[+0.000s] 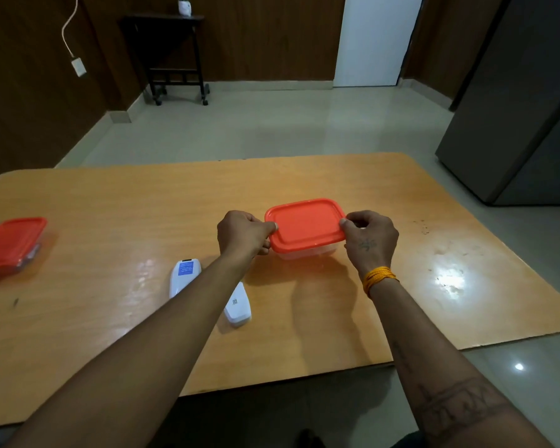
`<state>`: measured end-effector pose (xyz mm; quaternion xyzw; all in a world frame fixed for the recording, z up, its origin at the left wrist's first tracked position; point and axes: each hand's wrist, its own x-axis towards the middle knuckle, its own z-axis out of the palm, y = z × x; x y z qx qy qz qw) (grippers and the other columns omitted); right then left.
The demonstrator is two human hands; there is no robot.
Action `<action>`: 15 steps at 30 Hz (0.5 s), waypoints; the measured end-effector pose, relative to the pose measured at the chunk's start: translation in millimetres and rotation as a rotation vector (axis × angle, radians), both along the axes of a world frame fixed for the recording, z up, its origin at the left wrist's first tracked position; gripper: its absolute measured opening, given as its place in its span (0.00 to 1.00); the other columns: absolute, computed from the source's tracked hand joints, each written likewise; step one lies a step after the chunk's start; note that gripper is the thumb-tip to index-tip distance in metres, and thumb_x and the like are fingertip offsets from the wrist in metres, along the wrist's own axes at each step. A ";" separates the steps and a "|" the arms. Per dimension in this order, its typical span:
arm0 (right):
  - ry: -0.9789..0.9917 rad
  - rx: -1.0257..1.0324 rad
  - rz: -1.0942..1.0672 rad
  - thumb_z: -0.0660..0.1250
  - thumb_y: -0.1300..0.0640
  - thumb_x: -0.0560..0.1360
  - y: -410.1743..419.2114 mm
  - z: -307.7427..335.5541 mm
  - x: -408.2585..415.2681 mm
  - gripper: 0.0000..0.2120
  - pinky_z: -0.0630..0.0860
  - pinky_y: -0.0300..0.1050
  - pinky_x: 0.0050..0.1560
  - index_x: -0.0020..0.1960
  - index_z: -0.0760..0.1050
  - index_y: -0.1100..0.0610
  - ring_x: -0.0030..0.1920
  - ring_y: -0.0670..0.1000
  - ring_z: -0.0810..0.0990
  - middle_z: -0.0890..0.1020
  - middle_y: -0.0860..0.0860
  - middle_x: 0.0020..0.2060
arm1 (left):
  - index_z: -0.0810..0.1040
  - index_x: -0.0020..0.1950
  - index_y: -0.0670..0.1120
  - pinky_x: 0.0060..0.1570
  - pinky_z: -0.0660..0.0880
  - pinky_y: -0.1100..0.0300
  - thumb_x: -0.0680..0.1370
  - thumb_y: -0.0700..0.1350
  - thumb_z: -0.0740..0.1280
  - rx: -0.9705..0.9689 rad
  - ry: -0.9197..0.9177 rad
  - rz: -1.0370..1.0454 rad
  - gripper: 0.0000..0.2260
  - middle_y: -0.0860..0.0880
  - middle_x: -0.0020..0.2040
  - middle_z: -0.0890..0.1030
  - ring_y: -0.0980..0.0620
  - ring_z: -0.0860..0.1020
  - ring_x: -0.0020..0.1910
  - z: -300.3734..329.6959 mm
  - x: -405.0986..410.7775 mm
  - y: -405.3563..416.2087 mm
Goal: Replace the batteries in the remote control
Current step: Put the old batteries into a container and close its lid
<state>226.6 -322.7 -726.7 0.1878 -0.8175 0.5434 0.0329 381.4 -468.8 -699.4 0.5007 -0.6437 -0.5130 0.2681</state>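
Observation:
A clear plastic box with an orange lid (305,224) is held just above the middle of the wooden table (110,221). My left hand (243,234) grips the lid's left edge and my right hand (369,240) grips its right edge. Closer to me, a white remote control (185,279) lies face down with a blue label on its back. My left forearm crosses over it and hides its middle. A white end (237,307) with a small code sticker shows on the arm's other side; whether it is the same remote I cannot tell.
A second clear box with an orange lid (12,244) sits at the table's far left edge. A grey cabinet (514,124) stands on the floor to the right. A dark wheeled side table (175,59) stands by the far wall.

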 end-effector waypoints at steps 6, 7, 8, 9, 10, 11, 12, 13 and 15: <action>-0.036 0.007 -0.015 0.75 0.53 0.74 -4.2 -12.7 -8.1 0.09 0.86 0.58 0.45 0.49 0.87 0.57 0.44 0.54 0.85 0.84 0.49 0.39 | 0.82 0.38 0.41 0.38 0.86 0.48 0.68 0.45 0.81 0.011 -0.016 0.011 0.11 0.44 0.29 0.85 0.46 0.84 0.26 -9.5 -12.9 -8.8; -0.035 0.006 -0.015 0.75 0.52 0.74 -4.4 -13.9 -8.8 0.10 0.86 0.57 0.47 0.50 0.87 0.57 0.44 0.54 0.85 0.85 0.50 0.40 | 0.82 0.39 0.42 0.39 0.86 0.48 0.68 0.45 0.81 0.016 -0.011 0.012 0.10 0.44 0.31 0.85 0.45 0.85 0.29 -10.4 -14.0 -9.7; -0.035 0.012 -0.015 0.74 0.52 0.75 -4.7 -14.0 -8.2 0.10 0.85 0.57 0.49 0.51 0.87 0.58 0.45 0.53 0.85 0.86 0.51 0.41 | 0.82 0.39 0.43 0.40 0.86 0.48 0.68 0.44 0.81 0.022 -0.004 0.010 0.10 0.45 0.32 0.85 0.44 0.86 0.31 -11.1 -14.9 -10.8; -0.031 0.020 -0.014 0.74 0.52 0.75 -5.3 -14.8 -8.0 0.11 0.85 0.56 0.50 0.51 0.87 0.58 0.46 0.53 0.84 0.86 0.51 0.42 | 0.82 0.39 0.44 0.41 0.86 0.47 0.69 0.43 0.81 0.031 0.004 0.007 0.09 0.45 0.34 0.85 0.42 0.87 0.34 -11.5 -16.2 -11.8; -0.033 0.023 -0.010 0.74 0.51 0.75 -5.7 -14.8 -6.9 0.11 0.85 0.56 0.49 0.51 0.87 0.58 0.45 0.53 0.85 0.86 0.51 0.42 | 0.81 0.38 0.44 0.41 0.86 0.46 0.69 0.42 0.81 0.044 0.012 0.005 0.09 0.44 0.35 0.85 0.41 0.87 0.35 -11.0 -17.4 -12.6; -0.037 0.016 -0.007 0.73 0.51 0.74 -6.1 -15.8 -7.1 0.11 0.86 0.57 0.47 0.51 0.87 0.57 0.44 0.54 0.85 0.85 0.51 0.41 | 0.81 0.38 0.44 0.42 0.86 0.45 0.69 0.41 0.81 0.055 0.015 0.001 0.09 0.43 0.36 0.85 0.40 0.87 0.36 -11.0 -18.8 -13.4; -0.046 0.012 -0.006 0.73 0.50 0.74 -5.8 -15.8 -6.6 0.12 0.86 0.58 0.46 0.50 0.87 0.57 0.44 0.55 0.86 0.85 0.50 0.40 | 0.81 0.38 0.44 0.42 0.86 0.44 0.69 0.40 0.80 0.061 0.008 -0.006 0.09 0.43 0.37 0.86 0.40 0.87 0.38 -10.4 -19.8 -14.0; -0.051 0.014 -0.006 0.72 0.50 0.74 -5.3 -16.5 -6.8 0.12 0.86 0.58 0.45 0.50 0.87 0.57 0.43 0.55 0.86 0.85 0.49 0.40 | 0.80 0.37 0.44 0.43 0.86 0.43 0.69 0.40 0.80 0.068 0.003 -0.015 0.09 0.42 0.38 0.86 0.39 0.88 0.39 -9.3 -20.2 -14.2; -0.044 0.030 -0.007 0.72 0.51 0.74 -4.1 -16.6 -5.9 0.11 0.86 0.59 0.44 0.51 0.86 0.57 0.43 0.56 0.86 0.83 0.48 0.39 | 0.79 0.37 0.44 0.44 0.86 0.42 0.70 0.38 0.80 0.093 0.012 -0.038 0.10 0.40 0.42 0.86 0.38 0.88 0.42 -6.2 -19.3 -13.4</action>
